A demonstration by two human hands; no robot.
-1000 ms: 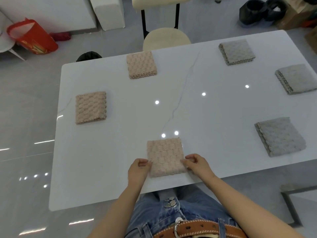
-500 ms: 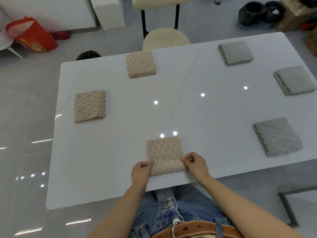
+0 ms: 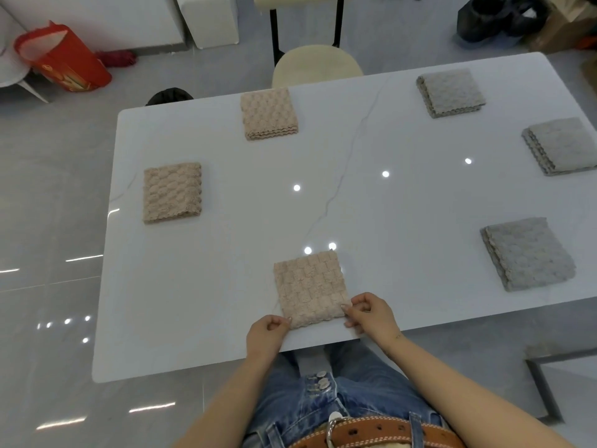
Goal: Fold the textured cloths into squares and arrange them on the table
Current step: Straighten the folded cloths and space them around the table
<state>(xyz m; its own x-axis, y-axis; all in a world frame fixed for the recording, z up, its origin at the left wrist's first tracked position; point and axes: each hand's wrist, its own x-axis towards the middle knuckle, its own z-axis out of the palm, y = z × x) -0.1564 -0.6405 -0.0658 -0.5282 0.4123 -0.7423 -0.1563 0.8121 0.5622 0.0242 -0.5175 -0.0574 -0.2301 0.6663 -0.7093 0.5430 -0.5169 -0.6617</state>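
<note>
A folded beige textured cloth (image 3: pixel 310 286) lies square near the front edge of the white table (image 3: pixel 403 202). My left hand (image 3: pixel 266 334) pinches its near left corner and my right hand (image 3: pixel 371 313) pinches its near right corner, fingers curled. Two more folded beige cloths lie at the left (image 3: pixel 172 192) and at the back (image 3: pixel 268 113). Three folded grey cloths sit on the right side: one at the back (image 3: pixel 450 92), one at the far right (image 3: pixel 562 145), one nearer the front (image 3: pixel 528 253).
A cream chair (image 3: pixel 318 64) stands behind the table's far edge. A red bag (image 3: pixel 64 59) and white boxes sit on the floor at the back left, dark objects (image 3: pixel 497 17) at the back right. A grey frame (image 3: pixel 549 383) lies on the floor to my right.
Both hands have stayed at the near corners of the beige cloth; the cloth has turned slightly, and the view has shifted a little.
</note>
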